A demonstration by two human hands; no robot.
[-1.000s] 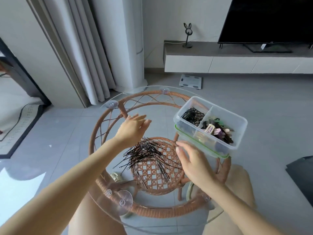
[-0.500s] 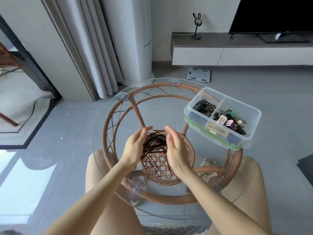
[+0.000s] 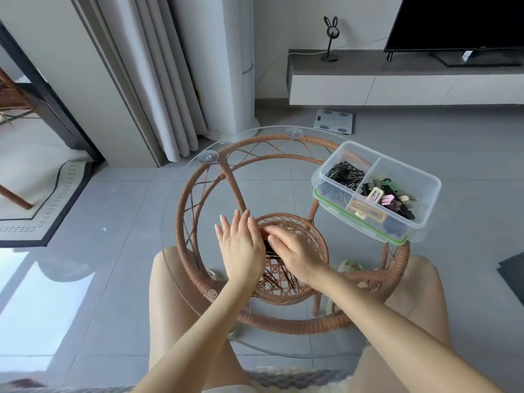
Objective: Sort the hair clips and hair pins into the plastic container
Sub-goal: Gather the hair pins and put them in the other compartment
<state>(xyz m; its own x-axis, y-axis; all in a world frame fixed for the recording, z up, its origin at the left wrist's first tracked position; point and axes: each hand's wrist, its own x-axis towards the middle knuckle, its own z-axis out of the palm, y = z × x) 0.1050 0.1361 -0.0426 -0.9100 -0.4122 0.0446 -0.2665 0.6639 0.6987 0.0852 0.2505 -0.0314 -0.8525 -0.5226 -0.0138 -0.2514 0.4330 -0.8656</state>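
A pile of black hair pins [image 3: 272,279] lies on the round glass table top [image 3: 283,177], in front of me. My left hand [image 3: 241,246] and my right hand [image 3: 296,252] press in on the pile from both sides with straight fingers, almost touching, and cover most of it. At the table's right edge stands the clear plastic container [image 3: 431,204] with a divider. Its left compartment holds black hair pins [image 3: 344,174]. Coloured hair clips [image 3: 388,198] fill the right one.
The glass rests on a brown rattan frame [image 3: 181,211] with a woven lower shelf. My knees sit under the near edge. On the floor beyond lies a bathroom scale [image 3: 334,120]. Curtains stand at the back left, a TV cabinet [image 3: 397,83] at the back right.
Both hands have come together from either side of the spread pins, pushing them into a tight bunch between the palms. The view has shifted closer.
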